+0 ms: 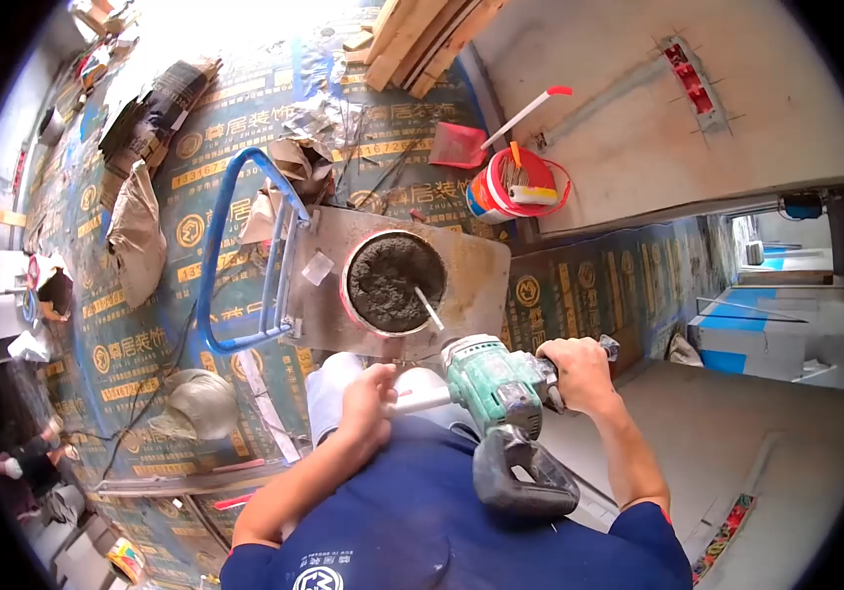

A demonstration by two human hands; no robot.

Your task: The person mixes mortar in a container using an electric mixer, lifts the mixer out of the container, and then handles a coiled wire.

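Note:
A green handheld electric mixer point(494, 383) with a black rear handle is tilted in front of my body. Its pale rod point(429, 309) reaches into grey wet mortar point(392, 280), which fills a round bucket point(347, 305). My left hand point(368, 401) is closed at the end of the pale side bar point(420, 399) of the mixer. On the other side, my right hand point(581, 374) wraps round the mixer's dark side grip. The bucket stands on the flat platform point(481, 285) of a trolley with a blue tubular handle point(217, 246).
A red dustpan point(458, 145) and a bucket with a paint roller point(520, 192) stand by the wall. Wooden boards point(422, 44) lie at the top. Paper sacks point(135, 236) and a filled bag point(196, 405) are on the printed floor sheeting. A dark cable point(151, 388) crosses it.

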